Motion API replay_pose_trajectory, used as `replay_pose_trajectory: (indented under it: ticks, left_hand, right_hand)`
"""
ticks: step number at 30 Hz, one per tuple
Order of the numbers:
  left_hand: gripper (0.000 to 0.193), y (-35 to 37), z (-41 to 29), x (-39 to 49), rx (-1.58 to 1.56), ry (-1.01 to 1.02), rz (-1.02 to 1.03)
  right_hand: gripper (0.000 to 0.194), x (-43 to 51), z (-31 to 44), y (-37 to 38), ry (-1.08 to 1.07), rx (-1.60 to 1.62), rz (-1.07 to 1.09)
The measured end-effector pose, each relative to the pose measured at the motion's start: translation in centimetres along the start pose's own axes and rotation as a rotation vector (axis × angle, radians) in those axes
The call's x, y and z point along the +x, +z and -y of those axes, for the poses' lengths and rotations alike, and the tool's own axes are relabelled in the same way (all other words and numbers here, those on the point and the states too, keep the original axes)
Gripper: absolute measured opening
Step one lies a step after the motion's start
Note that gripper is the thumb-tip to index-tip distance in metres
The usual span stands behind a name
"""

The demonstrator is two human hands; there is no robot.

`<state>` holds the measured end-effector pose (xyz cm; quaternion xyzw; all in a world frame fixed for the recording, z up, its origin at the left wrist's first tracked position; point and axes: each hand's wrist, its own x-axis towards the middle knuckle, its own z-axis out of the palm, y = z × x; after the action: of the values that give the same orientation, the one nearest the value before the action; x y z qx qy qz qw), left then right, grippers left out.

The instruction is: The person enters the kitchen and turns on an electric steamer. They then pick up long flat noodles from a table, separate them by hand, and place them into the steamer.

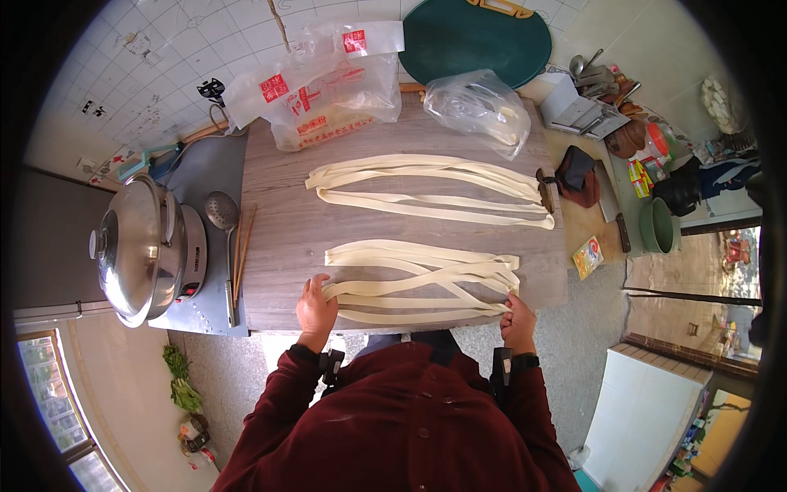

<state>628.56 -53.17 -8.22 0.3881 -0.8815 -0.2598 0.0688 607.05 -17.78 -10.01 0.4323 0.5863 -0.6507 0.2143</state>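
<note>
Wide, pale noodle strips point(387, 285) lie in long loops across the wooden board point(276, 215) in front of me, some crossing near their right side. My left hand point(316, 312) grips a folded strip end at the board's left front. At the right ends, my right hand point(518, 321) pinches a strip between thumb and fingers; the fingertips partly hide the held part. Farther back on the board, apart from these, rests a second bundle of noodle strips point(418, 165), running left to right in loops. Both wrists wear black straps.
To the left are a lidded steel pot point(138, 246) on a cooker, a skimmer point(222, 212) and chopsticks point(247, 258). Plastic bags point(344, 92) stand behind the noodles, before a green oval board point(479, 40). A cleaver point(609, 197) and green bowl point(658, 226) are at right.
</note>
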Motion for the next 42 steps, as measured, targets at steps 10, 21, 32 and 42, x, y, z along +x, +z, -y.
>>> replay_pose_trajectory:
  ticks: [10,21,32,42]
  left_hand:
    - [0.05,0.5,-0.6,4.0,-0.005,-0.041,-0.025]
    - [0.038,0.8,-0.4,4.5,-0.044,0.094,-0.012]
    - [0.035,-0.5,-0.9,0.5,-0.569,0.115,0.024]
    - [0.036,1.6,1.1,0.0,-0.59,0.13,0.111]
  right_hand:
    - [0.021,0.5,0.2,2.0,-0.004,0.059,-0.05]
    - [0.023,-0.2,0.4,2.3,-0.02,0.121,-0.066]
    - [0.014,-0.4,-0.2,0.3,0.107,0.728,0.491]
    - [0.015,0.3,0.3,0.2,0.215,0.914,0.559]
